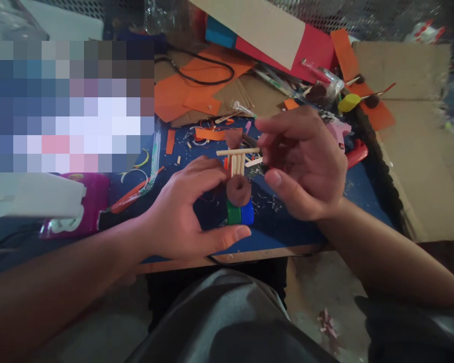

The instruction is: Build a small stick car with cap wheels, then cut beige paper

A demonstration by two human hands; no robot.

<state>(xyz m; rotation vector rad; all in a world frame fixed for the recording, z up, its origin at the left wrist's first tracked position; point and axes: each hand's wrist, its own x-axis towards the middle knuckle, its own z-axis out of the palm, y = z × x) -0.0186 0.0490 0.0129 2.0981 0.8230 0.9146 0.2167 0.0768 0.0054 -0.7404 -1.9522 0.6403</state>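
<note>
A small build of pale wooden sticks (238, 165) stands between my hands, with a brown ring-shaped piece (238, 190) at its near end and another brown piece (233, 138) at its far end. One stick (234, 152) lies crosswise over it, its right end reaching my right hand. Beneath the near ring are green and blue caps (240, 214). My left hand (191, 209) curves around the left side, thumb and fingers apart, fingertips close to the sticks; contact is unclear. To the right, my right hand (304, 161) is raised, fingers loosely curled and thumb apart.
Paper scraps and shavings litter the blue tabletop (287, 229). An orange-handled tool (130, 197) and a magenta-and-white device (94, 201) lie left. Orange sheets (200, 80) are at the back, cardboard (419, 151) at right. A pink glue gun (338, 133) sits behind my right hand.
</note>
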